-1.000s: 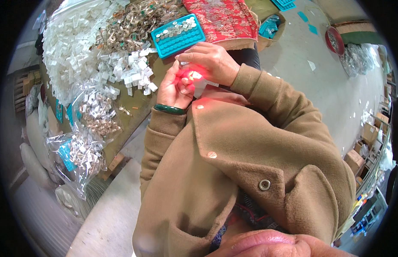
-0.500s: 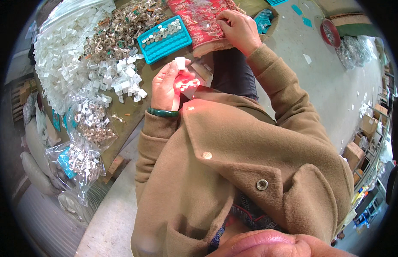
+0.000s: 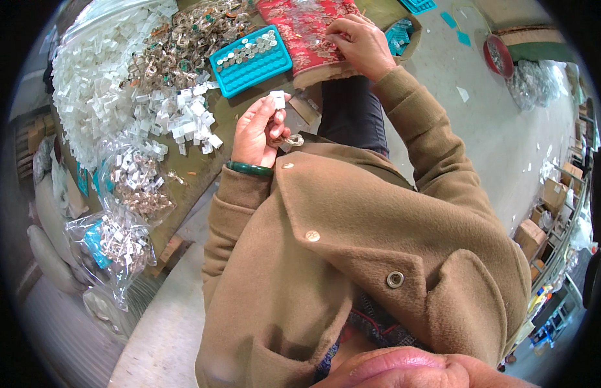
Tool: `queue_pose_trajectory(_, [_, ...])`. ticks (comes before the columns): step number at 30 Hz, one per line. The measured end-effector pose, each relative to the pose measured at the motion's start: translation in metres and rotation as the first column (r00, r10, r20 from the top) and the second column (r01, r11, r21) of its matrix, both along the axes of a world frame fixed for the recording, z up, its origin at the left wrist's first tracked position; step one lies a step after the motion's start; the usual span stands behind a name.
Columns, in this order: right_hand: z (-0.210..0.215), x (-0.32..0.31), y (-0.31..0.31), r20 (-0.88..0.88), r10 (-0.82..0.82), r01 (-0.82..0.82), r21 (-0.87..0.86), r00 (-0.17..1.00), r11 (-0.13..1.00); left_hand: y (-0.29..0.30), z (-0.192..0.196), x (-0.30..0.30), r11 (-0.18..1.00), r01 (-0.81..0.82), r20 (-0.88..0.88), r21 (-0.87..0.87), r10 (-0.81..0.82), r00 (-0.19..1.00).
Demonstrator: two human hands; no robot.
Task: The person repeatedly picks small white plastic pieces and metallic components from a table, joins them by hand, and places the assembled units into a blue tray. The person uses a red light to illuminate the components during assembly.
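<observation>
Between the thumb and fingertips of my left hand (image 3: 254, 134) is a small white plastic case (image 3: 278, 99). A small coil of thin clear wire (image 3: 292, 140) hangs out by the lower fingers of the same hand; I cannot tell whether it joins the case. My right hand (image 3: 365, 46) rests over a red flowered cloth (image 3: 307, 59), thumb and fingers bent together in a pinch. What lies between those fingertips is hidden. Just beyond my left hand, a teal tray (image 3: 248, 81) with rows of round hollows carries several silvery button cells (image 3: 248, 48) in its far rows.
Loose white cases (image 3: 192, 119) heap at the left, with coiled wires (image 3: 184, 48) behind them. Filled clear bags (image 3: 122, 242) sit at the table's left edge. A carton (image 3: 413, 46) of teal pieces stands beside my right hand; a red bowl (image 3: 499, 57) is on the floor.
A red glow that lit my left palm has gone out, and the wire coil now shows there. My left hand has shifted slightly right. My right hand stays over the cloth.
</observation>
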State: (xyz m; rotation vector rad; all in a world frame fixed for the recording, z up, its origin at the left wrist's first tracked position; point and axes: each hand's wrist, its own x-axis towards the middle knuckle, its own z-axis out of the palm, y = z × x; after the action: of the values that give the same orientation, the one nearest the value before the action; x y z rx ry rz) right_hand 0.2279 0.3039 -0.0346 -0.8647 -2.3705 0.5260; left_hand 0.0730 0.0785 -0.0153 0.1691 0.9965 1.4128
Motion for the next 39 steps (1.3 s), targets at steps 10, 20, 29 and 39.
queue_pose_trajectory(10, [0.015, -0.013, -0.035, -0.552, -0.248, -0.472, -0.823, 0.796, 0.317, -0.004, -0.008, -0.007, 0.994, -0.107, 0.099, 0.012, 0.105, 0.989])
queue_pose_trajectory(20, [0.039, -0.034, -0.085, -0.525, -0.085, -0.511, -0.848, 0.847, 0.143, -0.015, 0.012, -0.01, 0.974, -0.199, 0.131, 0.111, 0.184, 0.974])
queue_pose_trajectory(29, [0.035, -0.053, -0.107, -0.51, 0.29, -0.557, -0.516, 0.81, 0.65, -0.021, 0.004, -0.018, 0.967, -0.201, 0.295, 0.156, 0.149, 0.944])
queue_pose_trajectory(39, [0.037, -0.059, -0.112, -0.423, 0.383, -0.564, -0.501, 0.821, 0.656, -0.024, -0.002, -0.018, 0.968, -0.213, 0.233, 0.131, 0.178, 0.956])
